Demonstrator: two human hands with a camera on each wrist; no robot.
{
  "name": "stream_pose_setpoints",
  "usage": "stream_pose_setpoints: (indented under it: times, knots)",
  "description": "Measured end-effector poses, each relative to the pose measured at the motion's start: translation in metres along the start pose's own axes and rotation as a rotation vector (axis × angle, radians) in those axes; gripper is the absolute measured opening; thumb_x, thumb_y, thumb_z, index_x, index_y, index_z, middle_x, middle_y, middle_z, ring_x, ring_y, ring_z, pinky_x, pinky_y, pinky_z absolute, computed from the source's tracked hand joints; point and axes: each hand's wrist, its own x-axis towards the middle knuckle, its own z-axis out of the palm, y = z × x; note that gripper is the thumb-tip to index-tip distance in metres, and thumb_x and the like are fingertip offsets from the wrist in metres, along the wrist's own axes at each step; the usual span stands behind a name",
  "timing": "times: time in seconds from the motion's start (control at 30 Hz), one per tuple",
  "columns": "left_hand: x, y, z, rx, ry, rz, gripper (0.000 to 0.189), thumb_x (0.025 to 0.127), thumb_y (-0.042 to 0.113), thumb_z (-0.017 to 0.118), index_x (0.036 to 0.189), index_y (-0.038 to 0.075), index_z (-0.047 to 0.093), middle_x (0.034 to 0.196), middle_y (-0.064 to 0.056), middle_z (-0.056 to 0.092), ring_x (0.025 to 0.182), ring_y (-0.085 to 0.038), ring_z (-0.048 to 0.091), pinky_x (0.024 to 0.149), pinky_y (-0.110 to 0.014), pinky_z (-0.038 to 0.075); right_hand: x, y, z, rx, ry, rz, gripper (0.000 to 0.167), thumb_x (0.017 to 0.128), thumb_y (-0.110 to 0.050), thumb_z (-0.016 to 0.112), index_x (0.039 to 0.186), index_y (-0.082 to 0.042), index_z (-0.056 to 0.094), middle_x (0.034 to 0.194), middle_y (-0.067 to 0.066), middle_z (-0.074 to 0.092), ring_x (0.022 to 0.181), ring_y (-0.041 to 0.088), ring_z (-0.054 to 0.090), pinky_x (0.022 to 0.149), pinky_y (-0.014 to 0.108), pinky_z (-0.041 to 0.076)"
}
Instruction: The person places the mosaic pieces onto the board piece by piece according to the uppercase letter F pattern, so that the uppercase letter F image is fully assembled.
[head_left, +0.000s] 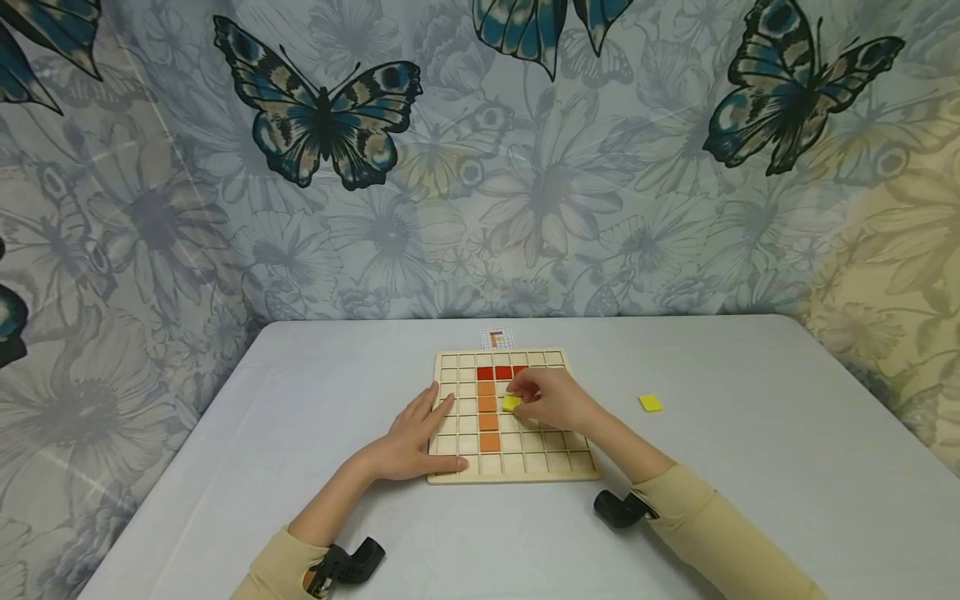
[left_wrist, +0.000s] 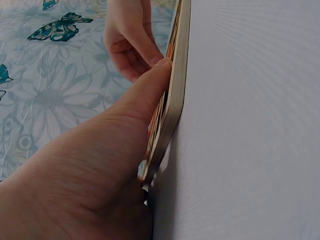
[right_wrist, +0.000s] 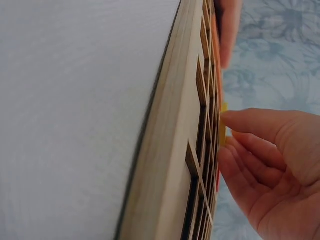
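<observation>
A wooden grid board [head_left: 525, 467] lies on the white table. Three red tiles [head_left: 503, 372] form a row near its far side, partly covered by the right hand, and a column of several orange tiles [head_left: 488, 422] runs toward me from the row's left end. My right hand [head_left: 553, 398] pinches a yellow tile [head_left: 512, 402] over the board, just right of the orange column. In the right wrist view, thumb and fingers hold that yellow tile [right_wrist: 223, 125] at the grid. My left hand [head_left: 411, 437] rests on the board's left edge with fingers spread, its thumb along the near corner.
Another yellow tile [head_left: 650, 403] lies on the table to the right of the board. Behind the board is a small card [head_left: 497, 338] printed with a coloured grid pattern. A butterfly-patterned cloth [head_left: 540, 192] hangs beyond the table's far edge.
</observation>
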Motion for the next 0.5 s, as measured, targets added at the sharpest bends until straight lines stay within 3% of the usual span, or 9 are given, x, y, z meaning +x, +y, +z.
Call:
stream_pose_setpoints:
  times: [0.3, 0.5]
  knots:
    - [0.0009, -0.0016, 0.0016, 0.001, 0.004, -0.003, 0.101, 0.085, 0.057, 0.067, 0.157, 0.009, 0.015, 0.162, -0.016, -0.007, 0.148, -0.033, -0.006, 0.113, -0.06, 0.005, 0.0021, 0.0019, 0.0023, -0.014, -0.009, -0.078, 0.024, 0.08, 0.001, 0.076, 0.103, -0.002, 0.068, 0.089, 0.004, 0.067, 0.081, 0.018, 0.059, 0.074, 0.028, 0.051]
    - [0.0002, -0.0007, 0.0013, 0.001, 0.007, -0.008, 0.101, 0.085, 0.057, 0.067, 0.157, 0.01, 0.016, 0.162, -0.015, -0.007, 0.148, -0.032, -0.006, 0.113, -0.06, 0.005, 0.0013, 0.0021, 0.0026, 0.001, -0.02, -0.074, 0.024, 0.082, 0.002, 0.073, 0.105, -0.004, 0.069, 0.096, 0.003, 0.069, 0.085, 0.018, 0.06, 0.076, 0.029, 0.052]
